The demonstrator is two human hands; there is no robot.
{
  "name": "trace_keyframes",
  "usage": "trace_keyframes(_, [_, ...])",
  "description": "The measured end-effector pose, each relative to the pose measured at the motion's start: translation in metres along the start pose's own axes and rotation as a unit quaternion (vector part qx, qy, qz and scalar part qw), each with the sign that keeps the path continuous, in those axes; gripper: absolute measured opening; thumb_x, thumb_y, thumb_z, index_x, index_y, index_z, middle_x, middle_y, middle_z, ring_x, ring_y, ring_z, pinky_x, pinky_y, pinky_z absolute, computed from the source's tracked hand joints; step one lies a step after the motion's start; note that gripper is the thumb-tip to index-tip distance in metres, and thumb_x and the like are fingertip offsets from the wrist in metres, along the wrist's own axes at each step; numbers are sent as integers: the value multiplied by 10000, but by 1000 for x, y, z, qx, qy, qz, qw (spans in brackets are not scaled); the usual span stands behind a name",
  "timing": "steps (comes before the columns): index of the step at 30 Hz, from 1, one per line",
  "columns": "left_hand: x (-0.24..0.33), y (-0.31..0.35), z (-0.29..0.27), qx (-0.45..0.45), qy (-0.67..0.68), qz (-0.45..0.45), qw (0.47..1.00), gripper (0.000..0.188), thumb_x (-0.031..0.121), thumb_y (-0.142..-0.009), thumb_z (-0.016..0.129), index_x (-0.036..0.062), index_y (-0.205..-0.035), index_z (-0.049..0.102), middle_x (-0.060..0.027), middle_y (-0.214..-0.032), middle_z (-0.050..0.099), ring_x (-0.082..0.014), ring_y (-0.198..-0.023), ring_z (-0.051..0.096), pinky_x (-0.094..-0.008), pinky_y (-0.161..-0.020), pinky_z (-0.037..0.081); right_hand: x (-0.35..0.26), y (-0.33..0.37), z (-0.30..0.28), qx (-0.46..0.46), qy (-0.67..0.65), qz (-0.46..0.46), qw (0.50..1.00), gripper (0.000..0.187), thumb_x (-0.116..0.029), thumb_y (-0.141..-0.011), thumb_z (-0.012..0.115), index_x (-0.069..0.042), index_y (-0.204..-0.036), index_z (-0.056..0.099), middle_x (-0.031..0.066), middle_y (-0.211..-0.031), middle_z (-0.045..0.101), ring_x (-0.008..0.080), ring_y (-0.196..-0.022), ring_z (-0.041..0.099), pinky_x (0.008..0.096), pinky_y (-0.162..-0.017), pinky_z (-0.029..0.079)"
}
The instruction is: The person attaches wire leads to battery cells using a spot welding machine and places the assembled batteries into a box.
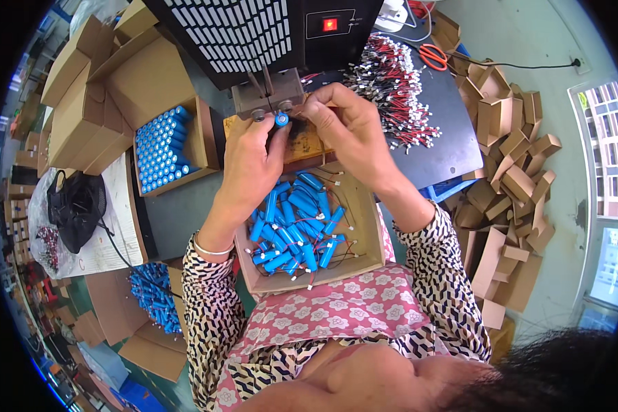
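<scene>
My left hand (250,161) is closed around a blue cylindrical battery cell (281,119), its round end turned up. That end sits right under the two metal electrode pins (262,84) of a black spot welder (233,41). Close by on the right, the fingertips of my right hand (347,127) pinch what looks like a thin wire lead (301,110) at the cell's end; the fingers partly cover it. Below both wrists stands an open cardboard box (364,257) of blue cells with wire leads and small white connectors.
At left, a cardboard box (206,130) holds upright blue cells. Loose wire leads (398,96) lie in a heap at right, beside orange-handled scissors (433,57). Small cartons (522,172) pile up farther right. A black bag (77,209) and a box of wired cells (154,295) are at lower left.
</scene>
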State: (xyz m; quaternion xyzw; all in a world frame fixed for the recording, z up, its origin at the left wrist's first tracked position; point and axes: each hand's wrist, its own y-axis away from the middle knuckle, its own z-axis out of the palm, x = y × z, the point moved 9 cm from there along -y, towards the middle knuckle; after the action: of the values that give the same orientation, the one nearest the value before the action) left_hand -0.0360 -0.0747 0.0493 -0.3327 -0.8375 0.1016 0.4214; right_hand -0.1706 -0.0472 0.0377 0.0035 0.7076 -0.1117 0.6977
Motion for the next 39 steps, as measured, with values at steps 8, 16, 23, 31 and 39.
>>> trace_keyframes(8, [5,-1,-3,8,29,31,999,239,-42,-804,600,-6,-1040,603,-182,-985,612,-393,-895,570,-419,-757,456,-18,-5,16,-31,173,-87,981,195,-146,-886,593,45,-865,558,159,-711,611,224,-603,588,340,-578,459])
trace_keyframes(16, [2,0,-1,-1,37,23,999,306,-66,-784,582,10,-1081,587,-198,-1007,600,-415,-916,564,-433,-751,457,-16,-6,19,-2,139,-51,989,220,-155,-853,575,62,-824,560,178,-640,580,230,-545,572,348,-542,449])
trace_keyframes(23, [5,-1,-4,8,20,20,1000,323,-64,-775,587,16,-1087,584,-196,-1007,597,-418,-907,564,-441,-745,458,-10,-5,21,0,134,-40,990,201,-142,-841,565,54,-799,557,121,-579,528,135,-524,507,312,-502,413])
trace_keyframes(31, [2,-1,-1,0,8,29,1000,303,-40,-774,601,26,-1069,596,-184,-996,594,-387,-871,583,-427,-722,466,-10,-5,19,-16,122,-42,991,153,-114,-853,567,36,-822,569,100,-613,552,112,-548,509,296,-510,416])
trace_keyframes(39, [-34,22,-66,63,-178,-43,981,83,44,-864,601,2,-934,583,-135,-922,566,-299,-853,557,-376,-763,456,-49,49,11,-168,162,-261,937,117,-117,-881,608,-17,-933,641,94,-841,615,245,-792,607,334,-704,478])
